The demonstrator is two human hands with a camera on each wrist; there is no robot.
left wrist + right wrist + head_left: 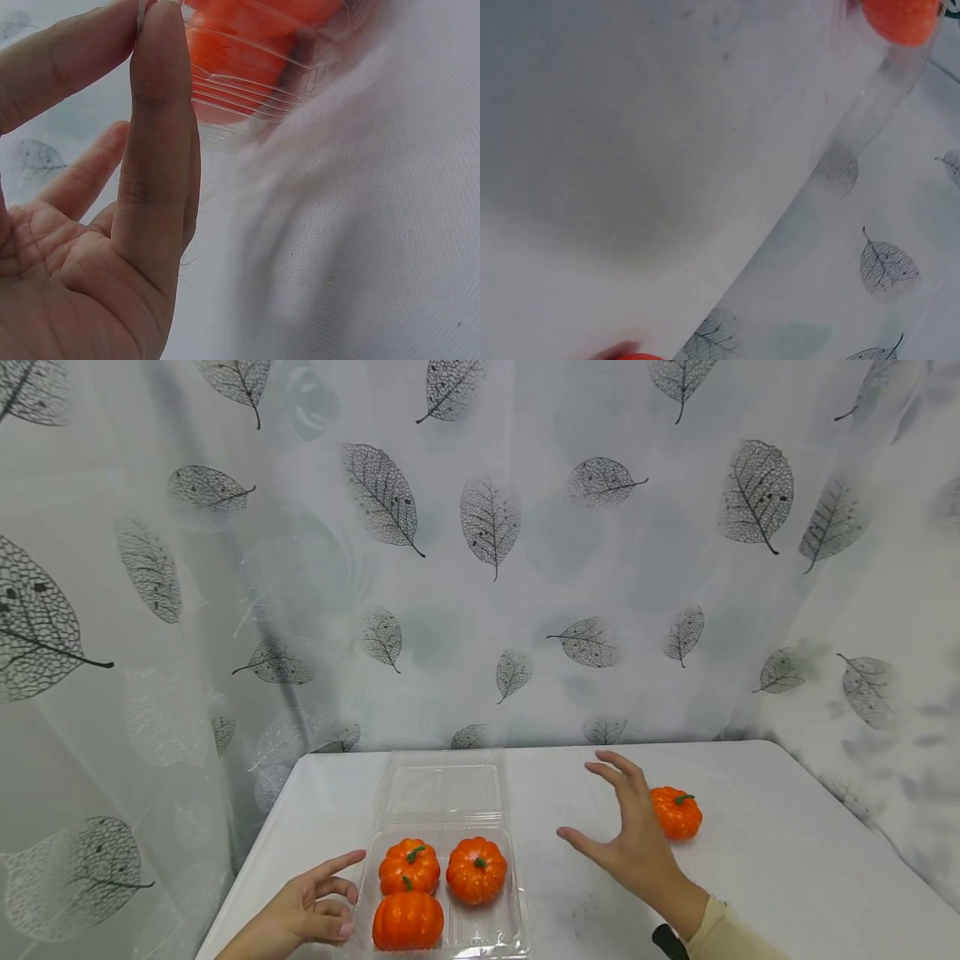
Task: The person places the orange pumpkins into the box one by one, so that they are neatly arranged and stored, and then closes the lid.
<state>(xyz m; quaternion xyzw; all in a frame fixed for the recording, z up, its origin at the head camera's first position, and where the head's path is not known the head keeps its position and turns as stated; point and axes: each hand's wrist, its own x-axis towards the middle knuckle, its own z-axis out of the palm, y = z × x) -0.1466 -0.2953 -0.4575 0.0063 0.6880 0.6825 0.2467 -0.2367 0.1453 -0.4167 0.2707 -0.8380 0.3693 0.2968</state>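
Three little orange pumpkins sit in the clear plastic box (442,935) close to me, at the near edge of the table (787,860). One pumpkin (407,920) is nearest, two sit behind it, and one corner of the box has nothing in it. My left hand (311,906) rests just beside the box, pointing finger out, other fingers curled in, holding nothing. In the left wrist view my fingertip looks like it touches the thin box rim. I think the box is light and bendy, so it could slide or crinkle.

My right hand (633,835) is spread wide above the table, fingers apart, holding nothing. Just past it sits the lone pumpkin (677,812), by itself on the white cloth. It looks round, bumpy, smooth and shiny, with a small green stem. I think it is light and a bit slippery, so I would wrap my fingers around its fat sides, not the stem.

Behind the table hangs a curtain (480,568) with gray leaves.
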